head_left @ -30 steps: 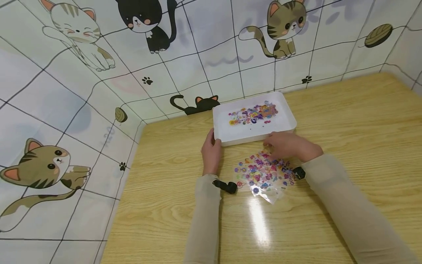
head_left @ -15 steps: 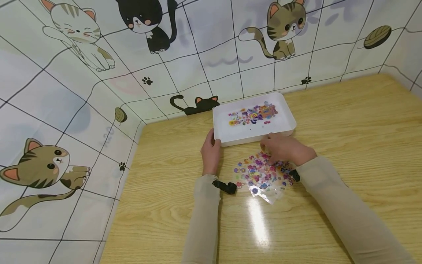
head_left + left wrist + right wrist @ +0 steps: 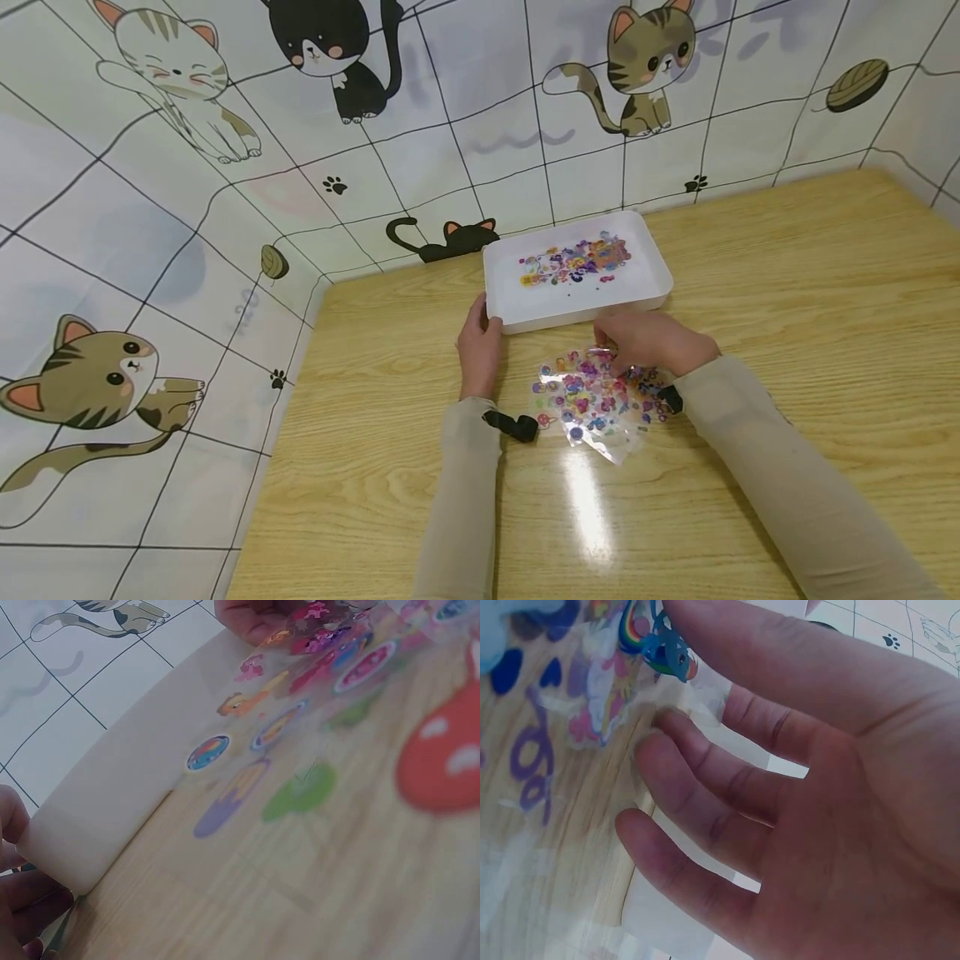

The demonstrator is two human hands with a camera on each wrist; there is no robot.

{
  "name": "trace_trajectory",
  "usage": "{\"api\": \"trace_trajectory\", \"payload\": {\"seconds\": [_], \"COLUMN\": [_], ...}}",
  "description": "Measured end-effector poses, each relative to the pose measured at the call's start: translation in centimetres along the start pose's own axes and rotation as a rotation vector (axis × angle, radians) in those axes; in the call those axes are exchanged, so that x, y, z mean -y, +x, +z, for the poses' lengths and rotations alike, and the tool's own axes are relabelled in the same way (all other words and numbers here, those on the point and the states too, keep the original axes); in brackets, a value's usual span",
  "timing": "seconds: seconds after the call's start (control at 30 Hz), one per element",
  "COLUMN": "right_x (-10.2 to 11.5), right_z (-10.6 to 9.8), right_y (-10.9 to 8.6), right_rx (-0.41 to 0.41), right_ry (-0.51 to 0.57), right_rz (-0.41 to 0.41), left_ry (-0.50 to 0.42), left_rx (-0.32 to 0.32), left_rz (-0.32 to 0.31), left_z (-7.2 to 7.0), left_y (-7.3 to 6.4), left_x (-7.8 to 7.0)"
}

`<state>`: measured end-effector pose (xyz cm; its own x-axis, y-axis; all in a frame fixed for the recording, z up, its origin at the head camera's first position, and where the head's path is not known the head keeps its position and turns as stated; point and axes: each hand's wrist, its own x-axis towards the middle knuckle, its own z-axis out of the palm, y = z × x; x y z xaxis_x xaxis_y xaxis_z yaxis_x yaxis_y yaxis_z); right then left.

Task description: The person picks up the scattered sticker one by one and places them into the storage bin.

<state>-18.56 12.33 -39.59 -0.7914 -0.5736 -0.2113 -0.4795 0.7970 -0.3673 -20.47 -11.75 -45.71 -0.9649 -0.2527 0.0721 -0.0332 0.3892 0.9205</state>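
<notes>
My left hand (image 3: 480,346) grips the front left corner of a shallow white tray (image 3: 547,315), its thumb on the near side. In the left wrist view, the fingers (image 3: 34,900) of this hand show at the tray's corner. Colourful loose stickers (image 3: 581,257) lie spread over the tray's floor. Just in front of the tray, my right hand (image 3: 652,340) pinches the upper part of a clear plastic sticker sheet (image 3: 592,404). The right wrist view shows a rainbow-tailed pony sticker (image 3: 667,656) by the thumb; the other fingers are loosely bent. The exact pinch point is hidden.
A wood-grain table (image 3: 360,467) carries everything. Behind and to the left stand walls (image 3: 495,150) with printed cats and grid lines; the tray's back lies close to the rear wall. Black straps (image 3: 513,425) sit on both wrists.
The right hand has shifted slightly left and toward me, and the sticker sheet has moved a little with it. A new glint shows at the sheet's upper left. The left hand stays put.
</notes>
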Motion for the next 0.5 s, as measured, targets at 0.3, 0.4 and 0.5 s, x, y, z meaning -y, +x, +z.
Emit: {"api": "trace_trajectory", "payload": {"seconds": [0.3, 0.4, 0.5], "right_x": [-0.03, -0.09, -0.24], "right_z": [-0.14, -0.18, -0.12], "right_y": [-0.14, -0.11, 0.03], "right_rx": [0.039, 0.054, 0.071], "right_ry": [0.062, 0.076, 0.086], "right_rz": [-0.015, -0.025, -0.029], "left_ry": [-0.020, -0.020, -0.016], "left_rx": [0.005, 0.003, 0.000], "left_rz": [-0.001, -0.002, -0.001], "left_z": [-0.05, 0.00, 0.08], "left_y": [-0.14, -0.13, -0.10], "left_x": [-0.01, -0.03, 0.02]}}
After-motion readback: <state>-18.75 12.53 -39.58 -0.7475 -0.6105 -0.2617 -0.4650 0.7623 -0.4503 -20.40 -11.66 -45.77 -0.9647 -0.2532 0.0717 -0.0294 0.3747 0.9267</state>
